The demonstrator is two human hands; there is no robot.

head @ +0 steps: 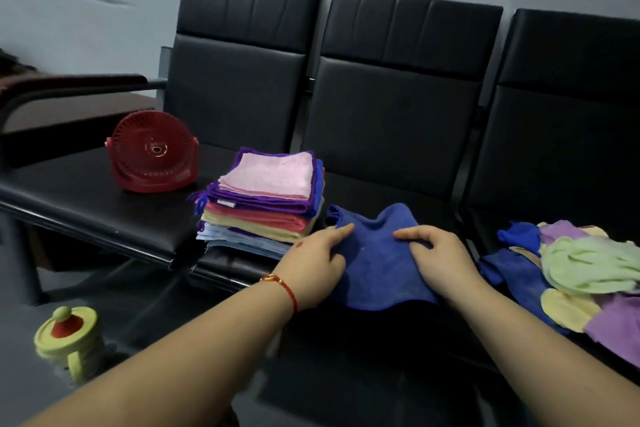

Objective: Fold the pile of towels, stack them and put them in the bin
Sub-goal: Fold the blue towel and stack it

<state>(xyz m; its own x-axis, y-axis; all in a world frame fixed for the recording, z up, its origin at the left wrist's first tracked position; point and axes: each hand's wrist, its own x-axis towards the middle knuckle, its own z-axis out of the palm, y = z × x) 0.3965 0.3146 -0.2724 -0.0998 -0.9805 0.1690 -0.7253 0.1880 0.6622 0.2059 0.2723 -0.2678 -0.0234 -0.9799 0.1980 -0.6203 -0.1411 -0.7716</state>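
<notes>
Lying on the middle seat of a black bench (388, 135), a blue towel (377, 253) is spread rumpled between two hands. The left hand (317, 265) rests on the towel's left edge, index finger stretched out along the cloth and the other fingers curled over the edge, gripping it. The right hand (438, 258) pinches a raised fold of the same towel, fingers bent around the fabric. A red string bracelet (285, 288) circles the left wrist. Just left of the blue towel stands a stack of folded towels (266, 201), pink on top with purple, red, yellow and pale blue layers beneath. On the right seat lies a loose pile of unfolded towels (575, 274) in green, yellow, purple and blue. A red desk fan (152, 152) stands on the far left seat, and a yellow lidded cup (67, 340) sits near left, lower down.
</notes>
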